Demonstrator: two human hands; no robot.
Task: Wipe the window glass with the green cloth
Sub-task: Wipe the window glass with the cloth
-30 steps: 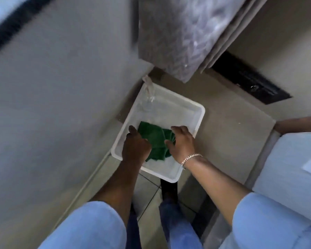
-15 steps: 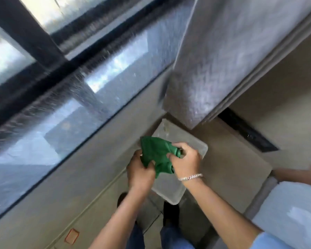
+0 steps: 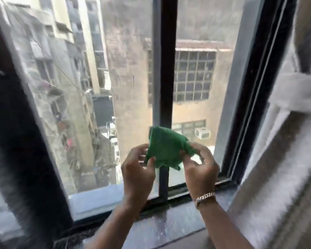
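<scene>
The green cloth (image 3: 166, 147) is bunched and held up in front of the window, at lower centre. My left hand (image 3: 137, 169) pinches its lower left edge. My right hand (image 3: 200, 168), with a silver bracelet on the wrist, grips its right side. The window glass (image 3: 90, 90) fills most of the view, streaky, with buildings outside. A dark vertical bar (image 3: 164, 69) divides the glass just behind the cloth. I cannot tell whether the cloth touches the glass.
A dark stone sill (image 3: 169, 225) runs below the hands. A thick black frame post (image 3: 20, 141) stands at the left. A pale grey curtain (image 3: 285, 150) with a tie-back hangs at the right, close to my right arm.
Both hands lifted the green cloth out of the white tub on the floor and raised it to window height. The view swung up from the floor to the glass.
</scene>
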